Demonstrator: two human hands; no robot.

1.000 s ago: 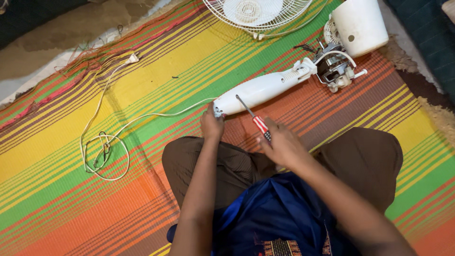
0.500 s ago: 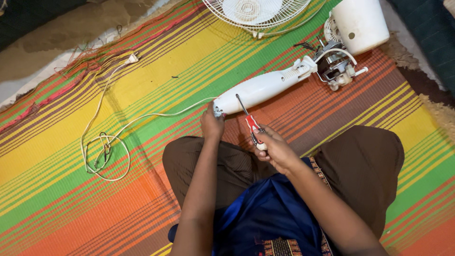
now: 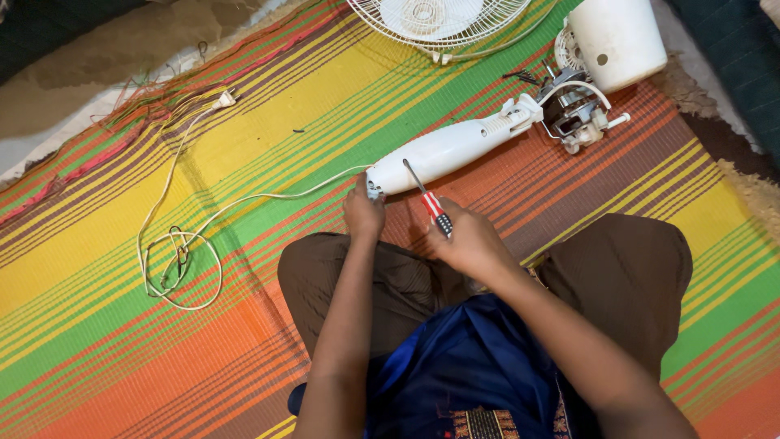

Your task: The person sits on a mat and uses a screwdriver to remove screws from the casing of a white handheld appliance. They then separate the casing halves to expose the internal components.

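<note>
I sit cross-legged on a striped mat (image 3: 268, 122). A white fan neck housing (image 3: 455, 146) lies on the mat in front of my knees, joined at its far end to an exposed fan motor (image 3: 578, 110). My left hand (image 3: 363, 213) grips the near end of the housing, where the white power cord (image 3: 244, 199) comes out. My right hand (image 3: 467, 240) holds a screwdriver (image 3: 429, 199) with a red, white and black handle; its metal tip rests against the housing.
A white fan grille (image 3: 443, 20) lies at the top edge. A white fan casing (image 3: 621, 36) stands beside the motor. The cord loops in a coil (image 3: 175, 264) at left and ends in a plug (image 3: 223, 99). Bare floor (image 3: 97, 49) lies beyond the mat.
My right hand has drawn back a little toward my body, keeping the screwdriver in its grip. My left hand stays at the housing's near end.
</note>
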